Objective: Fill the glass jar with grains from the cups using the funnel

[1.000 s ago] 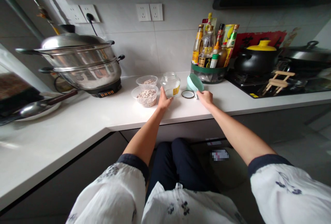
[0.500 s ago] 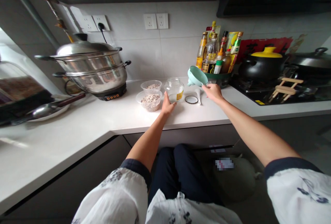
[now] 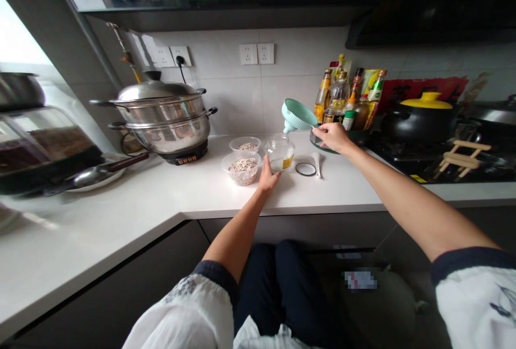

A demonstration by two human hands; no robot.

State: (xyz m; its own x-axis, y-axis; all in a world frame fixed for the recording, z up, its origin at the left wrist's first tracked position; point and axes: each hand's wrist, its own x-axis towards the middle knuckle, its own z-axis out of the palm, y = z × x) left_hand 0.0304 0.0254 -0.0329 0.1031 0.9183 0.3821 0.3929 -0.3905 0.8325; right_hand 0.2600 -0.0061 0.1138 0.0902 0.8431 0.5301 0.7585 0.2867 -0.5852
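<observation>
My left hand [image 3: 269, 177] is wrapped against the near side of a clear glass jar [image 3: 278, 150], which stands upright with its mouth uncovered and a yellow label low on its side. By its handle, my right hand [image 3: 332, 137] grips a mint-green funnel [image 3: 299, 115]. The funnel is tilted, its spout just above the jar's mouth and seemingly apart from it. Left of the jar are two clear plastic bowls, the nearer bowl [image 3: 226, 166] and the farther bowl [image 3: 233, 143], both holding pale flakes. A black-rimmed round lid [image 3: 306, 169] and a white spoon [image 3: 317, 165] lie to the right.
A steel steamer pot [image 3: 167, 118] stands at the back left, beside a ladle [image 3: 91, 177] on a plate. Several sauce bottles [image 3: 338, 93] crowd a basket behind my right hand. On the stove at right are a black pot [image 3: 419, 123] and a small wooden rack [image 3: 463, 158].
The funnel has moved left towards the jar, its spout now turned down by the mouth. My left hand stays at the jar. The camera view has tilted up.
</observation>
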